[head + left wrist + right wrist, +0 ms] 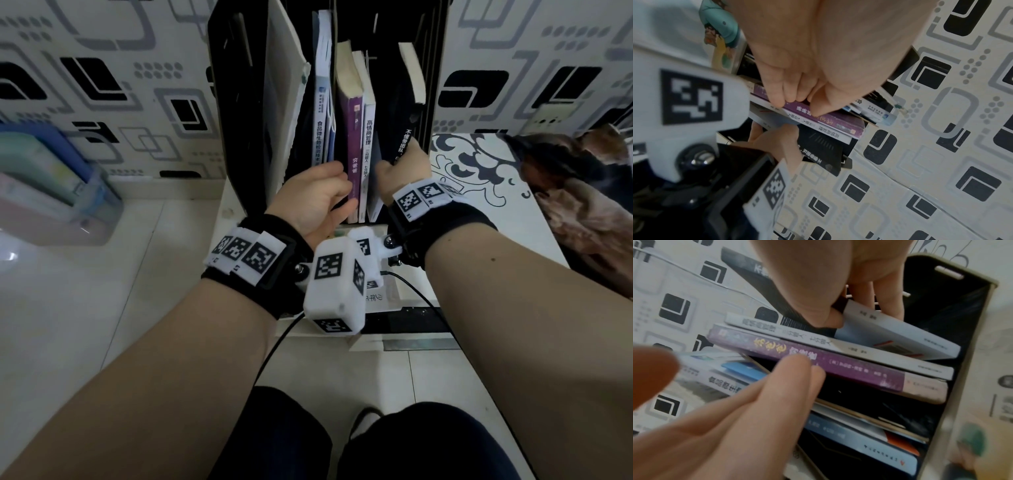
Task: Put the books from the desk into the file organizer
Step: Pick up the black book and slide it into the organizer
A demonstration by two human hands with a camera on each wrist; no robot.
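Gripping black book (406, 144), right hand (404, 174); left hand (315, 198) fingertips press purple book (352, 137); white book (369, 137) between.

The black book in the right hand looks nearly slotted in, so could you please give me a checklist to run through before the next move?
1. Right hand grips the black book: ok.
2. Black book sits inside the file organizer, right of the white book: ok.
3. Black book upright: not ok, it leans.
4. Left hand touches the purple book: ok.
5. Black book's bottom edge resting on the organizer floor: cannot tell, hidden by the hands.
6. More books left on the desk: ok, one lies under the wrists.
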